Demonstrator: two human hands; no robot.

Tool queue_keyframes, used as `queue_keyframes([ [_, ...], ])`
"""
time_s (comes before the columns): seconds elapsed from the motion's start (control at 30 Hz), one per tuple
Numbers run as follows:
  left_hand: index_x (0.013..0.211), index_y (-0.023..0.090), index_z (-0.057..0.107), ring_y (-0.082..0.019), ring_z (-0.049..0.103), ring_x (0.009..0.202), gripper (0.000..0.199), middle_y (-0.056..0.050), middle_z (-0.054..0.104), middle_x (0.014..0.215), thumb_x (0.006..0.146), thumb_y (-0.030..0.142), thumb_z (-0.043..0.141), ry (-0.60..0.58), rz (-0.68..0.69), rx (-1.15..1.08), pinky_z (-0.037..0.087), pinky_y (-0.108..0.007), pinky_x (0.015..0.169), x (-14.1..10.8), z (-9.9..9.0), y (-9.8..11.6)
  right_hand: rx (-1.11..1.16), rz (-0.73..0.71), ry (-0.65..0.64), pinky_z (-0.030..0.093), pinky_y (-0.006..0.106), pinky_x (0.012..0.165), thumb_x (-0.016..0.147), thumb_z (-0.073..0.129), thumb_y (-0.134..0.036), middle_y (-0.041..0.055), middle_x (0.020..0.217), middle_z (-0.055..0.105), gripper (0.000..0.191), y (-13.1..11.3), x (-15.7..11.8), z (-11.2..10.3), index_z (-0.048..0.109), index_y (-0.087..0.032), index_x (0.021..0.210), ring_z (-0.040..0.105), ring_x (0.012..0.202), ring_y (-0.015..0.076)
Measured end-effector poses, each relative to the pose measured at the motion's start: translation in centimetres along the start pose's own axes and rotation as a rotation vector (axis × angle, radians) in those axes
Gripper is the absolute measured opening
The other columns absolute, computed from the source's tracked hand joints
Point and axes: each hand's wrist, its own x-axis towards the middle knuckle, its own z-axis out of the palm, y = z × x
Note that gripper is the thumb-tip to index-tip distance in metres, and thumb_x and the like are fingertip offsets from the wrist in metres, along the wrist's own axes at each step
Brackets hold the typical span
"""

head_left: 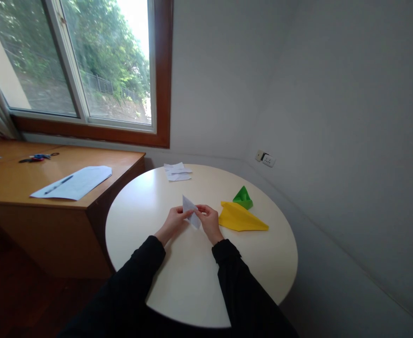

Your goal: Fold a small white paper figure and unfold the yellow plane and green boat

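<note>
A small piece of folded white paper (190, 205) is held just above the round table (136, 225), one pointed corner up and another down. My left hand (174, 222) pinches its left side between thumb and fingers. On the other side, my right hand (209, 221) grips the paper near its middle, the two thumbs close together. To the right of my right hand lies a yellow paper plane (243, 218). Just behind that sits a folded green paper boat (243, 198).
White paper pieces (177, 172) lie at the table's far edge. A wooden desk (122, 164) stands to the left, bearing white sheets (87, 183) with a pen (58, 184) on top, and scissors (39, 157). Behind are a window (115, 61) and a wall socket (268, 160).
</note>
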Motion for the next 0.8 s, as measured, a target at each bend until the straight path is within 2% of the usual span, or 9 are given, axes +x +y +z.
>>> queue_keyframes([
  [0.13, 0.073, 0.011, 0.070, -0.016, 0.061, 0.066, 0.034, -0.009, 0.069, 0.074, 0.054, 0.039, 0.078, 0.007, 0.002, -0.060, 0.048, -0.030, 0.068, -0.1, 0.6, -0.2, -0.025, 0.012, 0.067, 0.048, 0.029, 0.060, 0.059, 0.070, -0.028, 0.0030, 0.066, 0.065, 0.021, 0.2, 0.1, 0.1, 0.066, -0.015, 0.075, 0.060, 0.065, 0.0174],
  [0.27, 0.069, 0.011, 0.068, -0.016, 0.061, 0.064, 0.040, -0.010, 0.068, 0.072, 0.045, 0.040, 0.082, 0.115, -0.071, -0.165, 0.048, -0.030, 0.066, -0.5, 1.6, -0.3, -0.123, -0.018, 0.075, 0.044, 0.028, 0.058, 0.062, 0.067, -0.027, 0.0024, 0.066, 0.064, 0.014, 0.5, 0.0, 0.2, 0.063, -0.016, 0.069, 0.059, 0.065, 0.0169],
  [0.43, 0.065, 0.010, 0.066, -0.013, 0.058, 0.059, 0.045, -0.008, 0.066, 0.066, 0.038, 0.040, 0.084, 0.179, -0.115, -0.236, 0.046, -0.026, 0.060, -0.5, 2.1, -0.7, -0.360, -0.201, 0.102, 0.040, 0.027, 0.060, 0.067, 0.061, -0.021, 0.0020, 0.069, 0.063, 0.004, 0.2, -0.5, 0.3, 0.062, -0.017, 0.067, 0.055, 0.069, 0.0164],
  [0.57, 0.063, 0.009, 0.066, -0.011, 0.056, 0.058, 0.045, -0.007, 0.065, 0.064, 0.035, 0.039, 0.084, 0.186, -0.136, -0.283, 0.044, -0.024, 0.058, -0.4, 2.0, -0.9, -0.412, -0.333, 0.064, 0.040, 0.026, 0.060, 0.071, 0.057, -0.017, 0.0025, 0.070, 0.062, 0.006, 0.1, -0.8, 0.4, 0.062, -0.018, 0.067, 0.054, 0.073, 0.0168],
  [0.7, 0.061, 0.010, 0.066, -0.011, 0.055, 0.056, 0.045, -0.007, 0.064, 0.063, 0.033, 0.039, 0.085, 0.183, -0.145, -0.302, 0.043, -0.023, 0.055, -0.3, 1.9, -0.9, -0.415, -0.390, 0.019, 0.042, 0.027, 0.062, 0.074, 0.055, -0.016, 0.0037, 0.075, 0.063, 0.010, 0.3, -0.8, 0.4, 0.064, -0.019, 0.070, 0.054, 0.077, 0.0175],
  [0.8, 0.061, 0.010, 0.065, -0.011, 0.054, 0.057, 0.046, -0.006, 0.063, 0.061, 0.032, 0.039, 0.085, 0.190, -0.142, -0.316, 0.042, -0.022, 0.055, -0.2, 1.7, -0.8, -0.415, -0.405, 0.010, 0.045, 0.030, 0.070, 0.075, 0.056, -0.017, 0.0052, 0.080, 0.063, 0.011, 0.4, -0.8, 0.5, 0.067, -0.019, 0.074, 0.054, 0.082, 0.0182],
])
